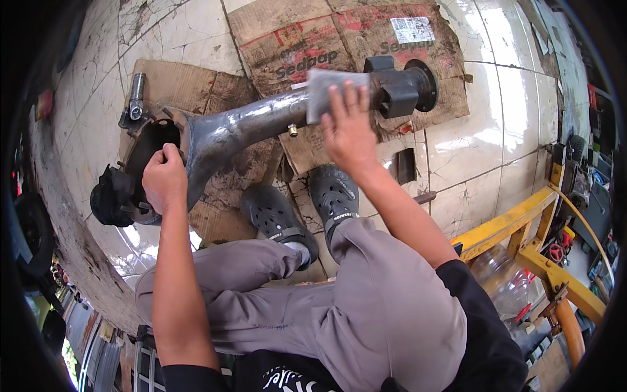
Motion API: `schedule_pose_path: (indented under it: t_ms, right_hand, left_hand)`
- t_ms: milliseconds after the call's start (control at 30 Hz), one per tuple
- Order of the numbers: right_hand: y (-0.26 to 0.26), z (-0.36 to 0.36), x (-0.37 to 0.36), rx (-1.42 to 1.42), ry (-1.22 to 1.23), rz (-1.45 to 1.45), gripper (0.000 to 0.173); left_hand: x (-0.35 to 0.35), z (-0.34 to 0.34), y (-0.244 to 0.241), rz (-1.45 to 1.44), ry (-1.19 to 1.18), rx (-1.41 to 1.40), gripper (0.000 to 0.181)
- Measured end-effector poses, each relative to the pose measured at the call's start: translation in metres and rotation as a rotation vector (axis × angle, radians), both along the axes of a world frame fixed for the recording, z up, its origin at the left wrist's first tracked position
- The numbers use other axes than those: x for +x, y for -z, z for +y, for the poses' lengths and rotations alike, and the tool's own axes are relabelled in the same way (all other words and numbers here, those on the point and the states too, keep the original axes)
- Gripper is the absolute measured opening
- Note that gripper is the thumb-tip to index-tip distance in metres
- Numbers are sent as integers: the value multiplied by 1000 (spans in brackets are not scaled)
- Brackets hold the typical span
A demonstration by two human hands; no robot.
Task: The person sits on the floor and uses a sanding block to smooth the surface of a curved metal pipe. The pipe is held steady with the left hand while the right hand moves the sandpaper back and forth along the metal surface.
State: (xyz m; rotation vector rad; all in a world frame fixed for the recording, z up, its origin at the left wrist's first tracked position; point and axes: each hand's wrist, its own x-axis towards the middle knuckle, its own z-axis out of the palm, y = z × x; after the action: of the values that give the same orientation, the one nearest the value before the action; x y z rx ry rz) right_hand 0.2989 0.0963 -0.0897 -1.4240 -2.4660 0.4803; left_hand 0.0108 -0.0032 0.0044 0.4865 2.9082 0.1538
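Note:
A dark metal axle housing [245,120] lies across the floor in front of me, its round opening with studs at the left and a flanged end with brackets at the right. My right hand [350,122] lies with spread fingers on a grey abrasive sheet or cloth [318,95], pressed on the tube beside the brackets; the sheet is slightly blurred. My left hand [166,176] is curled at the rim of the round opening; whether it grips the rim is hidden. A brass fitting [293,130] sticks out of the tube. A black cloth or bag [111,196] hangs at the lower left of the opening.
Stained cardboard sheets [274,29] lie beneath the housing on cracked tiles. A metal socket-like tool [136,98] stands by the opening. My feet in black clogs [279,213] are close to the tube. At the right are a yellow metal frame [519,215] and a clear plastic bottle [499,279].

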Motion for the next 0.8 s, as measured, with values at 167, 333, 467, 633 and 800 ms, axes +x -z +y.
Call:
schedule_pose_path:
  t_ms: [167,333,467,633,800]
  right_hand:
    - [1,12,11,-41,-5,32,49]
    - [1,-9,2,-61,-73,35,51]
    - [5,11,20,-26,10,58,50]
    - [-5,-6,9,-63,-91,43,50]
    - [8,12,18,57,125,-1,50]
  left_hand:
    - [-3,0,-2,-17,17,-35,43]
    - [-2,-2,1,-6,3,-9,44]
    - [-3,0,0,-26,5,-46,43]
    - [-7,-3,2,-13,19,-12,42]
    - [-2,3,-2,-21,3,-65,42]
